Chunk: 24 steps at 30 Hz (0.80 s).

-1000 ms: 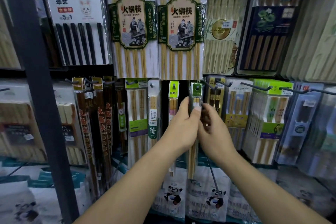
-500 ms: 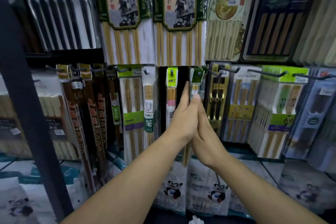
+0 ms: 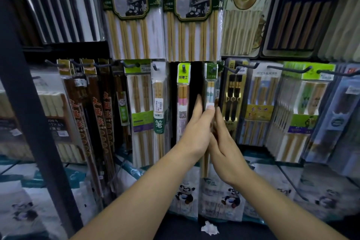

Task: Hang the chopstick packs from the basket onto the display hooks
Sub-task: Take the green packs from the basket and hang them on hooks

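Note:
A narrow chopstick pack [image 3: 211, 87] with a green header hangs from a display hook [image 3: 213, 69] in the middle of the lower row. My left hand [image 3: 195, 134] lies flat against its left side, fingers straight up and thumb tip on the pack's front. Against its right side rests my right hand [image 3: 224, 142], also flat with straight fingers. The pack's lower sticks [image 3: 205, 163] show below my palms. The basket is out of view.
Neighbouring packs hang close on both sides: a pink-banded one [image 3: 183, 95] to the left and a black-and-gold one [image 3: 232, 91] to the right. Long hooks [image 3: 288, 68] jut out at the right. A dark upright post [image 3: 25, 91] stands at the left. Larger packs fill the row above.
My hands were curled at the pack's top by the hook. They have straightened and now lie flat along the pack's sides, a little lower.

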Available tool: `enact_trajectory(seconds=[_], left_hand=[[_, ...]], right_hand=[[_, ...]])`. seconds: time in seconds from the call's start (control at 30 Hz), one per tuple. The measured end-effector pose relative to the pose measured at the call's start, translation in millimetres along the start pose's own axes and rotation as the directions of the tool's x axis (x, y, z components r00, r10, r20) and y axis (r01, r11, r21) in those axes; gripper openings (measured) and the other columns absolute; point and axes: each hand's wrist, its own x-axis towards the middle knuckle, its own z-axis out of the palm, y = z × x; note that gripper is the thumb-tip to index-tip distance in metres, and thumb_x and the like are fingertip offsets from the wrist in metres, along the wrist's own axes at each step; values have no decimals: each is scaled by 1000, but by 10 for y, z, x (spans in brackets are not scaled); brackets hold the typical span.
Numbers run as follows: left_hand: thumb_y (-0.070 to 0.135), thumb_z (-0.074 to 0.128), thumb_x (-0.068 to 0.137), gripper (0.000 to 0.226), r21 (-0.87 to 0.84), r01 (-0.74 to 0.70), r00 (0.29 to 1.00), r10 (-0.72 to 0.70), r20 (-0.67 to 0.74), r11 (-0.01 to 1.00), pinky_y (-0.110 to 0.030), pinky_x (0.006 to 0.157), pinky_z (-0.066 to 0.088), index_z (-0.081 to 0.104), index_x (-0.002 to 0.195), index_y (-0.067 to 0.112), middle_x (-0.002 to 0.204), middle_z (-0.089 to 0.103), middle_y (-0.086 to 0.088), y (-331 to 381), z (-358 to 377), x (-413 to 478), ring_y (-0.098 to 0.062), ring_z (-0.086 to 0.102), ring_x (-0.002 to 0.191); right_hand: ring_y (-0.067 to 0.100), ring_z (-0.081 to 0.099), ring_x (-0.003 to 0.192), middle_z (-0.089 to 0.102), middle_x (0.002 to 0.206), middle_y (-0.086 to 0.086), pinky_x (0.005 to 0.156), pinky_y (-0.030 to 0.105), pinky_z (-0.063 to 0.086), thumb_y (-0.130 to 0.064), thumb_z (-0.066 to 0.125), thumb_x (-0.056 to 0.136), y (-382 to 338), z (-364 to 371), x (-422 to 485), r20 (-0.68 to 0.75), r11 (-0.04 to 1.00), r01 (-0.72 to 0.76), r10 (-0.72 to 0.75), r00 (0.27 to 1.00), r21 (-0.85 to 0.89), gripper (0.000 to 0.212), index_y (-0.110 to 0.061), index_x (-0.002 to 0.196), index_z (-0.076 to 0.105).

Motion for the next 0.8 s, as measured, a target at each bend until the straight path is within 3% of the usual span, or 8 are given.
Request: enact_trajectory(seconds=[0.13,0.23,0.3,0.4,0.5,0.63,0.7,0.8], left_hand=[[56,45,103,67,39,70,998,-70,-8,997,-1,88,30,7,158,53,152,21,33,-242,-52,-600,11,21,132],[67,55,92,55,110,105,994,-106,7,988,-11,104,34,35,144,66,146,36,45,-659,-194,-1177,19,35,134],[55,56,96,22,174,200,980,-198,-30,964,-12,92,49,60,114,66,124,65,35,-967,-317,-1483,15,57,116],[30,57,104,20,352,341,931,-262,-253,871,-14,78,52,69,95,42,98,75,13,-1495,-618,-1774,2,69,92],[18,57,103,10,500,546,832,-367,-416,672,-19,85,53,65,109,22,107,67,-2,-2089,-1056,-2018,-19,65,103],[31,59,98,45,592,737,675,-396,-623,326,-49,104,44,51,137,9,135,50,-18,-2670,-1558,-2450,-41,48,126],[41,57,99,50,517,795,605,-456,-652,317,-48,102,44,46,138,12,138,47,-18,-2883,-1697,-2684,-42,50,126],[52,51,101,49,486,790,611,-530,-588,373,-46,98,48,47,139,22,130,60,-14,-3154,-1815,-2963,-38,59,117]], right_hand=[[-9,19,148,17,165,-26,117,24,27,-78,26,94,122,89,-496,-31,993,-96,99,995,74,75,-49,158,4],[-16,45,124,45,139,-30,92,11,42,-77,31,92,317,257,-985,-82,977,-196,203,976,85,60,-47,144,36],[-11,58,101,57,110,-30,73,8,46,-72,38,92,454,424,-1311,-40,957,-286,288,957,46,38,-48,116,53],[5,61,70,64,78,-13,57,16,43,-38,58,98,739,772,-1785,106,928,-372,372,922,-22,14,-35,85,62],[6,63,72,67,74,-10,69,24,49,-16,65,94,1062,1175,-2211,330,876,-454,481,812,-161,19,-28,80,64],[18,66,86,75,95,4,77,29,50,-16,64,92,1521,1801,-2716,577,791,-466,610,543,-397,11,-16,96,74],[18,64,92,73,102,11,82,31,51,-14,61,94,1716,2065,-2969,639,767,-451,635,434,-457,16,-9,103,72],[31,67,97,72,101,16,83,37,54,-13,60,93,1948,2371,-3260,646,738,-429,669,368,-521,16,-7,100,72]])
